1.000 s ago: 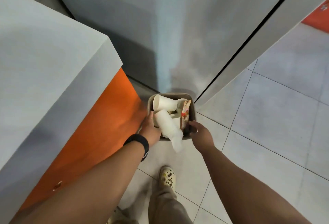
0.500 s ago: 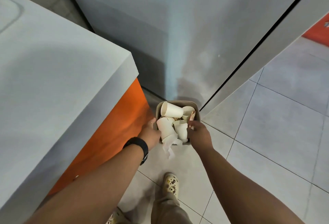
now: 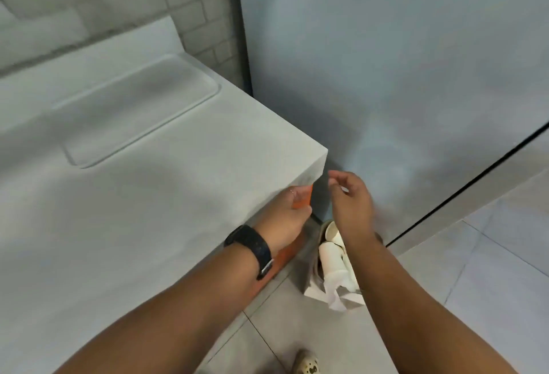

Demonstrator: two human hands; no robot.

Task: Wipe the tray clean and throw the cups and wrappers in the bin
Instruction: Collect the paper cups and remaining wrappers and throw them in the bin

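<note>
Presently, head view, items as follows.

Bin [image 3: 315, 266]: standing on the floor tiles at the foot of the counter's [image 3: 148, 195] near right corner, tucked against the orange side panel [image 3: 285, 255] and close to the grey wall, likely so it is sitting out of the walkway. Only its left wall is showing; the right forearm is crossing over the rest.

Cups [image 3: 331, 258]: white paper ones, lying on their sides inside the bin; the count is hard to make out. A crumpled white tissue [image 3: 329, 292] is spilling over the bin's near rim.

Left hand [image 3: 285, 219]: hanging just off the counter's right edge, beside the orange panel, holding nothing visible. Its fingers are curling away from the camera, so whether they are apart or together cannot be told. A black watch [image 3: 252, 247] is sitting on the wrist.

Right hand [image 3: 352, 204]: hovering above the bin, fingers loosely apart and curled, gripping nothing, which suggests the dumping is done.

Tray: not appearing anywhere; the shallow rectangular recess [image 3: 139, 109] in the counter top is lying bare.

Shoe [image 3: 306, 364]: cut off by the bottom edge.
</note>
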